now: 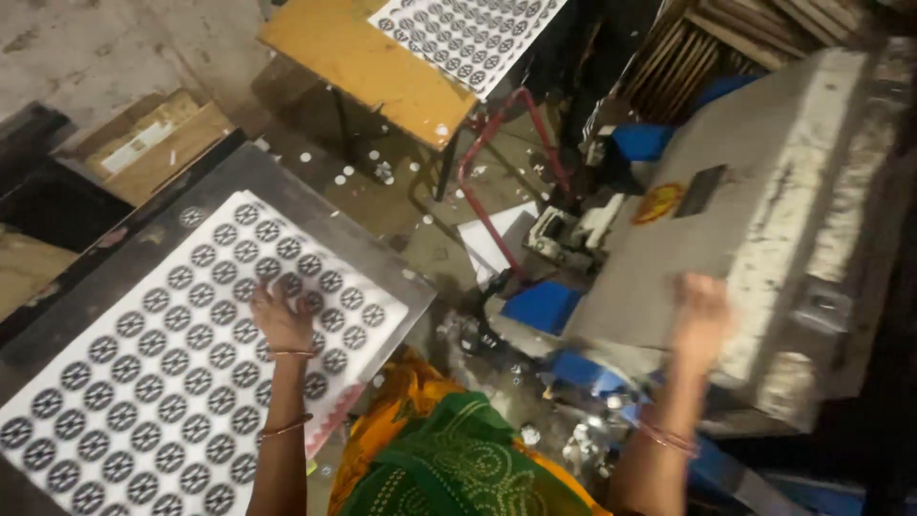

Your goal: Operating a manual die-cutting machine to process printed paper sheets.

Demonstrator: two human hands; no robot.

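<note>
White paper sheet printed with black round patterns (172, 373) lies flat under our spread left fingers (272, 304) on the tabletop (315, 215), while our right hand (702, 320), blurred so we cannot tell its grip, rests well apart on the grey metal machine (764, 220).

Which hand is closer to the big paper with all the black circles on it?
Left. The left hand rests flat on the printed sheet. The right hand is far off to the side, up against the grey machine.

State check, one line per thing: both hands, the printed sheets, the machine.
Left hand: flat, fingers spread, pressing on the near printed sheet.
Near printed sheet: lying flat on the dark table, one corner at the table's edge.
Right hand: blurred, against the grey machine; grip unclear.
Grey machine: worn, stained casing.
Far printed sheet: flat on the yellow table, overhanging its edge.
</note>
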